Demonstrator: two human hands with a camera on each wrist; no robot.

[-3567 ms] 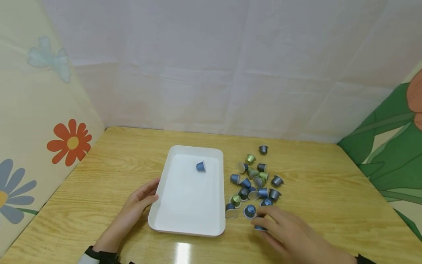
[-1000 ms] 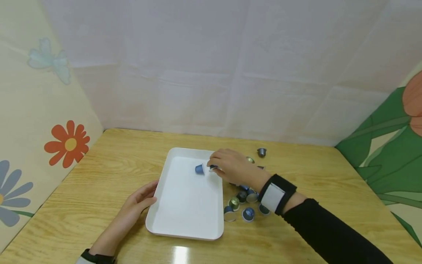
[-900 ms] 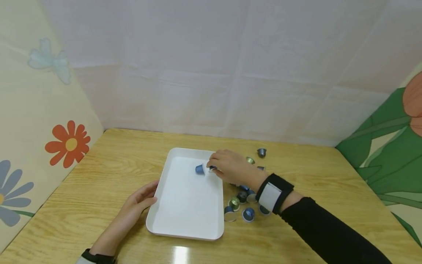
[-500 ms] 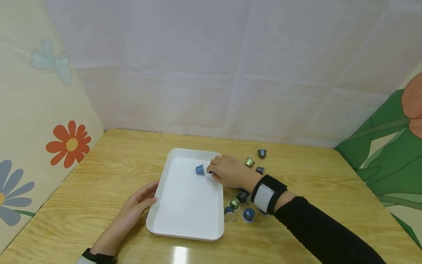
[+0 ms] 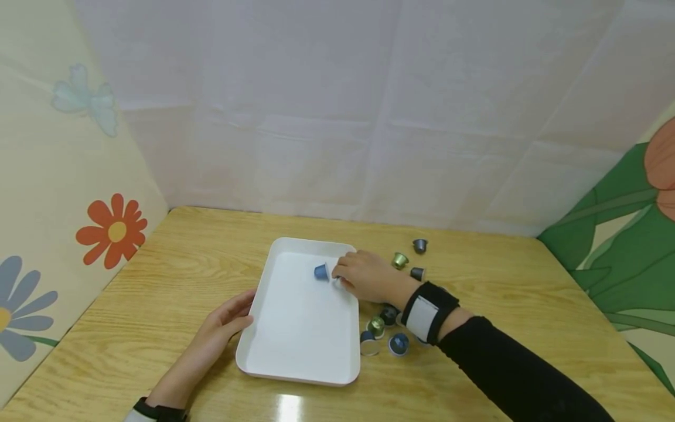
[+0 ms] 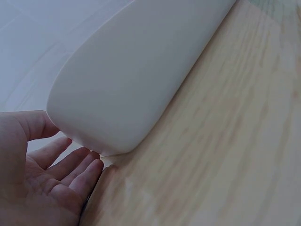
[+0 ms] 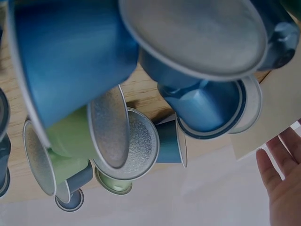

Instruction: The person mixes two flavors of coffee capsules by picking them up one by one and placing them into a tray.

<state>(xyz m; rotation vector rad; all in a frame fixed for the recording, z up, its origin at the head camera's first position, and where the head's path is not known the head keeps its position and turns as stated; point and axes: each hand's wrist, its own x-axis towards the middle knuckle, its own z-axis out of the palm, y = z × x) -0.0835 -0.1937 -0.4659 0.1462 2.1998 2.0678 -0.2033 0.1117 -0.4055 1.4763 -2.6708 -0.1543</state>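
My left hand [image 5: 221, 325] holds the left edge of a white tray [image 5: 297, 328], thumb at the rim. In the left wrist view, the fingers [image 6: 82, 174] bend against the outside of the tray [image 6: 122, 75]. A blue coffee capsule [image 5: 321, 272] lies on its side in the tray's far part. Just right of it, my right hand [image 5: 371, 276] reaches over the tray's right rim and pinches another coffee capsule [image 5: 338, 279], mostly hidden by the fingers. In the right wrist view, my right hand [image 7: 287, 183] shows only at the edge, its capsule out of sight.
Right of the tray lie several loose capsules, partly covered by my right forearm: a green capsule [image 5: 376, 326], a blue capsule [image 5: 398, 344] and a grey capsule [image 5: 420, 245] among them. All stand on a wooden table [image 5: 501, 281] before a white cloth backdrop [image 5: 316, 117].
My right hand has carried a capsule from the pile's near side into the tray beside the blue one. Over the last half second it sinks slightly and stays there. The left hand keeps its place.
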